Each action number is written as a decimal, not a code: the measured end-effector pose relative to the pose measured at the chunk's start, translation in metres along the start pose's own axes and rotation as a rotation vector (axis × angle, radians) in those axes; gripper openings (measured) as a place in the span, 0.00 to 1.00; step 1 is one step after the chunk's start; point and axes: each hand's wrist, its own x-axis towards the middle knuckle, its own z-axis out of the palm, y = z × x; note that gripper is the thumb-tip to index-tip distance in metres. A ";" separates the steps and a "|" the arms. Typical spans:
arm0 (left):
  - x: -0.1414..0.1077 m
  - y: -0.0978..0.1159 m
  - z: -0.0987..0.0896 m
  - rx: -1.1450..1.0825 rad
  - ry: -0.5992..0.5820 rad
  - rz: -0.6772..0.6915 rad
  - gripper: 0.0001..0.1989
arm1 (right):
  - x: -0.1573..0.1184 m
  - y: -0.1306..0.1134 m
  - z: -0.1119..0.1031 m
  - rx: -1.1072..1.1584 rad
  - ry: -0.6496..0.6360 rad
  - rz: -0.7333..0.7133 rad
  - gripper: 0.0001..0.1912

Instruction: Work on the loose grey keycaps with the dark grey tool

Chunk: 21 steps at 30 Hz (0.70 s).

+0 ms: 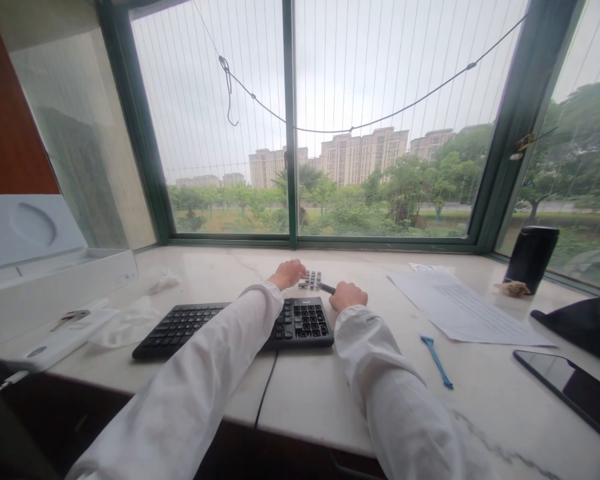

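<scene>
Just beyond the top right end of a black keyboard (pixel 310 321), a small cluster of pale grey key-like pieces (pixel 311 280) sits in rows on the white marble-look counter (pixel 320 393), between the person's two hands. The left hand (pixel 287 273) reaches over the keyboard from the near side, its fingertips at the left edge of the cluster; the fingers are bent, but whether they pinch a piece or merely rest against one cannot be told. The right hand (pixel 349 297) is on the other side, past the keyboard's right corner, its fingers closed around a slim black tool (pixel 327 288). That tool juts leftward out of the grip, its tip at the lower right edge of the pieces; whether it touches them is too small to tell. Thus the cluster lies outside the right-hand grip, to its left and slightly farther off, and immediately right of the left fingertips. Below the left forearm, which crosses over the keyboard and hides its middle, a thin black cable (pixel 267 390) runs toward the counter's near edge. Right of the right forearm lie a blue plastic tool (pixel 437 363) and, farther off, white paper sheets (pixel 460 310).
</scene>
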 end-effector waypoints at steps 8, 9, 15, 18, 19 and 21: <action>0.005 0.004 0.005 -0.015 -0.003 0.043 0.09 | -0.001 -0.001 -0.001 0.007 -0.001 0.004 0.14; 0.005 0.005 0.005 -0.023 0.001 0.064 0.09 | -0.001 -0.001 -0.001 0.008 0.001 0.003 0.14; 0.003 0.009 0.004 -0.063 0.016 0.176 0.13 | -0.001 0.000 0.000 0.008 0.008 -0.001 0.14; 0.004 0.007 0.005 -0.070 0.008 0.199 0.13 | -0.001 -0.001 -0.001 0.008 -0.002 -0.001 0.14; 0.004 0.006 0.005 -0.071 0.005 0.203 0.12 | -0.001 -0.001 -0.001 0.008 -0.005 -0.001 0.14; 0.004 0.005 0.007 -0.071 0.001 0.207 0.11 | -0.001 -0.001 -0.002 0.008 -0.008 0.000 0.14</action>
